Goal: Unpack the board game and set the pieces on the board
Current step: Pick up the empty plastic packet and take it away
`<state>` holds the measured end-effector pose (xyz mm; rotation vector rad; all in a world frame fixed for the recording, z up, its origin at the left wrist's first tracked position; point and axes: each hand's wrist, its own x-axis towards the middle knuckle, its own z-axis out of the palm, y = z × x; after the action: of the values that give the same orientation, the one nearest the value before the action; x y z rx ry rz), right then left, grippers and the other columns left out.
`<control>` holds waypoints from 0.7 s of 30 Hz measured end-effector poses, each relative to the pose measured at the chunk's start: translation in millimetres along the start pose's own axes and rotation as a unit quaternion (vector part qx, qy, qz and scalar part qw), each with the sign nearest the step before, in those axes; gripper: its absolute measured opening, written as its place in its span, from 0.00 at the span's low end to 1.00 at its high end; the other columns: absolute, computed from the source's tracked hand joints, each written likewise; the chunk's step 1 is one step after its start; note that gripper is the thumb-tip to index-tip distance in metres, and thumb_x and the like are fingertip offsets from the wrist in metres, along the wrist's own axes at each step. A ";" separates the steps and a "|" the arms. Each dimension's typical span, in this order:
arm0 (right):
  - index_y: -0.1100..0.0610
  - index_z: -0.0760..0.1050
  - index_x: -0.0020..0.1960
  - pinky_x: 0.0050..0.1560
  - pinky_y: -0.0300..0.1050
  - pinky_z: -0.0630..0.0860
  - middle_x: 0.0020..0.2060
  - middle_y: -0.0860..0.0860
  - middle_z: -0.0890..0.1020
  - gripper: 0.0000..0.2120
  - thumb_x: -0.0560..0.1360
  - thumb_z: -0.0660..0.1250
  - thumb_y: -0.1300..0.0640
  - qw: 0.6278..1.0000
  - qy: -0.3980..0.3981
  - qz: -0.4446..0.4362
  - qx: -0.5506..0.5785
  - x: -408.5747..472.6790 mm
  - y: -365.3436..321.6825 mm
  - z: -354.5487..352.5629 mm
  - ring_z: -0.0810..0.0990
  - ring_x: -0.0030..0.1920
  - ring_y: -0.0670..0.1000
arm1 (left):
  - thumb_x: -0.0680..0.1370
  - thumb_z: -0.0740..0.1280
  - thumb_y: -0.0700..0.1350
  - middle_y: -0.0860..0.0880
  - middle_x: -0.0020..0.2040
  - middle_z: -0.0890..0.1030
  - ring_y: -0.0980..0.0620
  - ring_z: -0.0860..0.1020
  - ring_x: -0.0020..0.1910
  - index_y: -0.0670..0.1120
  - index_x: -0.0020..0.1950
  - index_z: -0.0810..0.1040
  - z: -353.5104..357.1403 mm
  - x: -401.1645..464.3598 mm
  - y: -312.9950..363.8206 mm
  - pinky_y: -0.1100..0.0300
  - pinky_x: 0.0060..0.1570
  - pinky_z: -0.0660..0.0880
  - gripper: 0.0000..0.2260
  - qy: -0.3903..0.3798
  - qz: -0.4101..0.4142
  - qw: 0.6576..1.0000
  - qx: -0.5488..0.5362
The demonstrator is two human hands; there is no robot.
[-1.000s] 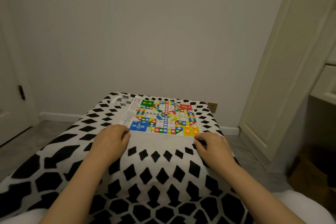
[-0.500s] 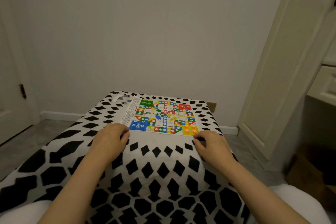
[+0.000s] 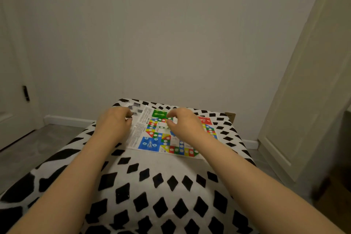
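1. Head view, key relation. The clear plastic bag [image 3: 135, 109], apparently holding the game pieces, lies at the far left corner of the board, just beyond the fingertips of the left hand [image 3: 114, 119]. The left hand is the nearer by a clear margin; the right hand [image 3: 185, 123] is well to the right of the bag, over the board's middle. The bag's long axis cannot be told: it is blurred and half hidden by the knuckles.

2. Left hand. Fingers curled, tips at the bag's near edge. Whether they already pinch the plastic cannot be told.

3. Right hand. Thumb and forefinger drawn together above the far central squares, beside the green corner. Whether a piece sits between them cannot be told; none is visible.

4. Game board [image 3: 152, 138]. A thin printed flight-chess sheet, lying flat, with blue, green, red and yellow fields and a strip of printed rules along its left edge. No pieces can be made out on the uncovered squares; setting out appears not yet begun.

5. Surface. A soft white cover [image 3: 171, 186] with black diamond print, gently humped, likely to let small pieces tip.

6. Room. Plain pale wall [image 3: 171, 34] behind, white skirting, grey floor [image 3: 28, 148] at left, a cream door [image 3: 313, 91] at right, a wall socket [image 3: 230, 115] just past the cover's far right corner.
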<state>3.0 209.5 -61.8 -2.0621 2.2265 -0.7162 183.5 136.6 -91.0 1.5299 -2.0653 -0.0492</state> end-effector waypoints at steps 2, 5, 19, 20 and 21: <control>0.54 0.76 0.61 0.53 0.51 0.78 0.59 0.51 0.80 0.14 0.77 0.62 0.53 1.000 -0.017 -0.006 0.005 25.8 -10.0 14.2 0.79 0.50 0.51 | 0.78 0.62 0.45 0.45 0.56 0.79 0.46 0.77 0.52 0.44 0.59 0.76 9.2 22.0 -7.0 0.55 0.46 0.71 0.12 -0.004 -0.035 0.999 0.013; 0.53 0.75 0.62 0.51 0.51 0.79 0.60 0.52 0.78 0.15 0.77 0.61 0.54 0.999 -0.040 -0.015 0.003 57.0 -20.5 35.7 0.79 0.47 0.52 | 0.78 0.61 0.46 0.43 0.50 0.79 0.46 0.75 0.44 0.41 0.53 0.76 25.4 49.3 -17.1 0.55 0.40 0.70 0.10 -0.004 -0.093 0.995 0.029; 0.52 0.73 0.64 0.52 0.46 0.74 0.62 0.52 0.77 0.15 0.77 0.61 0.57 0.998 -0.062 -0.011 0.025 119.8 -23.7 62.5 0.78 0.57 0.54 | 0.75 0.61 0.37 0.42 0.45 0.77 0.45 0.73 0.40 0.40 0.44 0.73 63.7 108.0 -34.4 0.55 0.34 0.67 0.02 0.036 -0.241 0.966 -0.081; 0.52 0.73 0.64 0.53 0.47 0.75 0.61 0.52 0.77 0.16 0.77 0.61 0.57 0.998 -0.058 -0.012 0.032 118.8 -23.6 61.6 0.77 0.58 0.54 | 0.77 0.60 0.38 0.42 0.44 0.77 0.45 0.72 0.38 0.39 0.45 0.73 61.1 107.0 -34.1 0.55 0.34 0.66 0.04 0.071 -0.237 0.962 -0.114; 0.53 0.73 0.64 0.54 0.47 0.75 0.61 0.52 0.77 0.16 0.77 0.61 0.57 0.998 -0.052 -0.013 0.040 117.5 -24.1 60.3 0.77 0.58 0.54 | 0.78 0.58 0.38 0.42 0.42 0.76 0.45 0.72 0.38 0.38 0.47 0.72 56.9 106.0 -32.9 0.55 0.34 0.66 0.05 0.112 -0.226 0.957 -0.143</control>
<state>30.3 78.5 -73.7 -2.0454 2.0851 -0.6710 166.1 14.1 -106.6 1.7012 -1.4307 -0.3174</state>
